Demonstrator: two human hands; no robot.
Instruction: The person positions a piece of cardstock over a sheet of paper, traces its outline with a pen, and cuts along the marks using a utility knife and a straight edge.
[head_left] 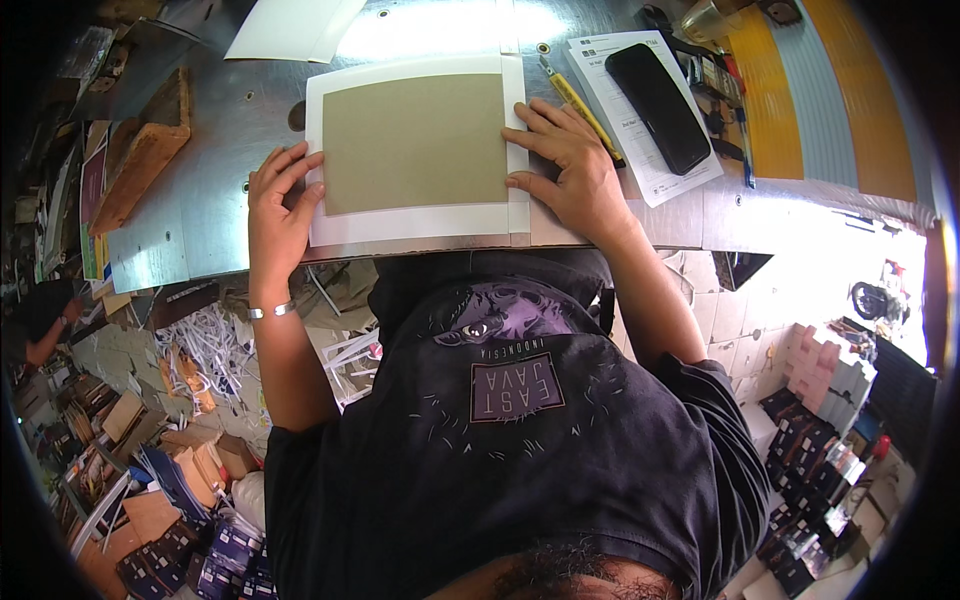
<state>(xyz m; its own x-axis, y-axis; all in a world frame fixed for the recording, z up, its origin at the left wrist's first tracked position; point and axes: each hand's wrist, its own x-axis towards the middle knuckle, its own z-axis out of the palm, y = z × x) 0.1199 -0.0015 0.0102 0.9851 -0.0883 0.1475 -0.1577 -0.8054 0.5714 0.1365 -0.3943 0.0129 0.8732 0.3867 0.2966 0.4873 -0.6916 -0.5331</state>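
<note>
Silvery metal tabletop [215, 215]: left hand [276, 208] and right hand [582, 172], apart, unclenched, seemingly align grey-brown rectangular board [415, 140] on white paper [420, 224]; next move needs even pressure.

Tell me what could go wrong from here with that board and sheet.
The tan board might shift on the white sheet if the left hand and right hand push unevenly. The right hand could knock the yellow cutter lying close beside it. The sheet could crease, lying close to the front edge of the table.
</note>
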